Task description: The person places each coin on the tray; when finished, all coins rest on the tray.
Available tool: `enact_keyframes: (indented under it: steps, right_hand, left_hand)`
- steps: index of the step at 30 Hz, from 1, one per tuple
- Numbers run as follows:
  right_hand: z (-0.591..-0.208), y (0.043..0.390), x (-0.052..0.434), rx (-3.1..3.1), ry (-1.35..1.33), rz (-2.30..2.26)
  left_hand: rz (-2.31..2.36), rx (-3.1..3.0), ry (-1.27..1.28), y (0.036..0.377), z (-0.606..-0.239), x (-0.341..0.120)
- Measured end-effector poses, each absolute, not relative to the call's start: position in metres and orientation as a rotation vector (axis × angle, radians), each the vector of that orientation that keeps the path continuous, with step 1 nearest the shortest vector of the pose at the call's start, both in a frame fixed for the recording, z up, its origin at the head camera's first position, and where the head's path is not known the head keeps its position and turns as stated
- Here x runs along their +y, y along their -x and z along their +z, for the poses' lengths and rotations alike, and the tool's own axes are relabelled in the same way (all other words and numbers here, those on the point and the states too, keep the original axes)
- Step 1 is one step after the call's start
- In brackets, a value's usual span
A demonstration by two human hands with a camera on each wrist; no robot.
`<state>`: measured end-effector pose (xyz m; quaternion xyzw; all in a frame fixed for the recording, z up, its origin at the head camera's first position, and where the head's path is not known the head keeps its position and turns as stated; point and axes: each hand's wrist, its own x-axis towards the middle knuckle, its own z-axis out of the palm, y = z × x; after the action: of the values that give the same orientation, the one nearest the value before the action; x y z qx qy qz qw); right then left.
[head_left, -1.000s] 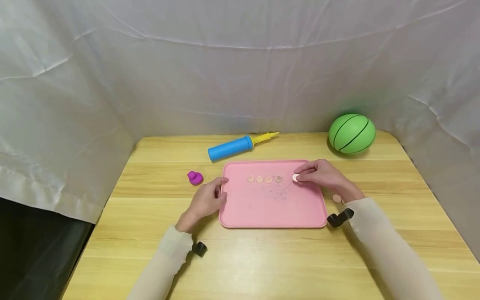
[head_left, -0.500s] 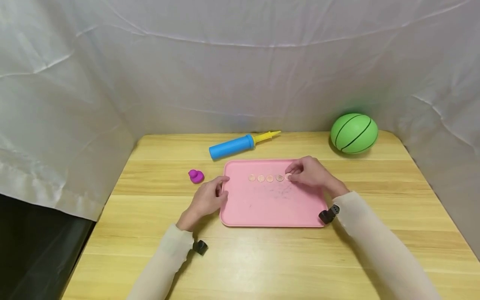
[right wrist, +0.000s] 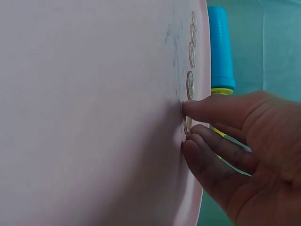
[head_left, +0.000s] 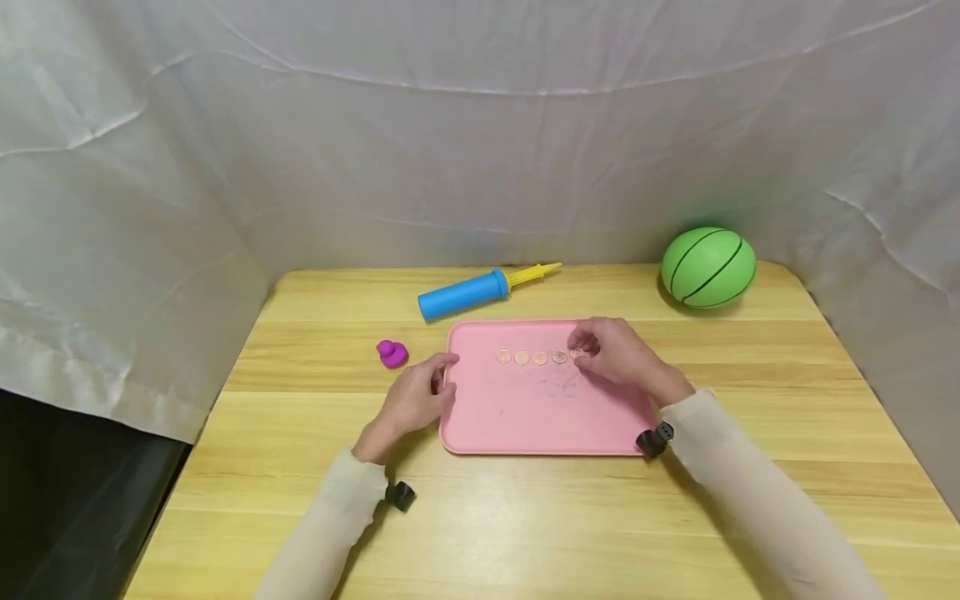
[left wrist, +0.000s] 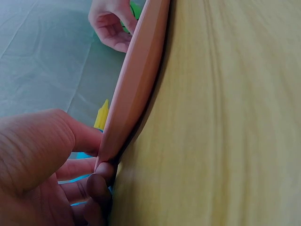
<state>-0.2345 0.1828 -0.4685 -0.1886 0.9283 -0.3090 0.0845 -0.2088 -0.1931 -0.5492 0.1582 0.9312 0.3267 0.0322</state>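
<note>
Several copper-coloured coins lie in a row toward the back of a pink tray. At the row's right end, my right hand has its thumb and fingertips on opposite edges of the last coin, which lies flat on the tray. A small space separates that coin from its neighbour. My left hand holds the tray's left rim, with the thumb on the rim and the curled fingers at its outer side in the left wrist view.
A blue hand pump with a yellow nozzle lies behind the tray. To the tray's left sits a purple rubber duck. A green ball stands at the back right, close to the grey curtain.
My right hand has moved left with the coin, setting it down at the row's end; its fingers have since loosened slightly. The left hand stays at the rim.
</note>
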Motion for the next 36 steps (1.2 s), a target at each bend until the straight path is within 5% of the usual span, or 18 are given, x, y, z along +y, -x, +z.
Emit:
enact_keyframes:
  steps: [19, 36]
  right_hand:
    - [-0.462, 0.228, 0.182, 2.732, 0.556, -0.969]
    - [-0.447, 0.207, 0.253, 2.808, 0.438, -1.060]
  left_hand:
    - [1.011, 2.874, -0.488, 0.208, -0.551, -0.193]
    - [1.014, 2.865, -0.480, 0.210, -0.551, -0.194]
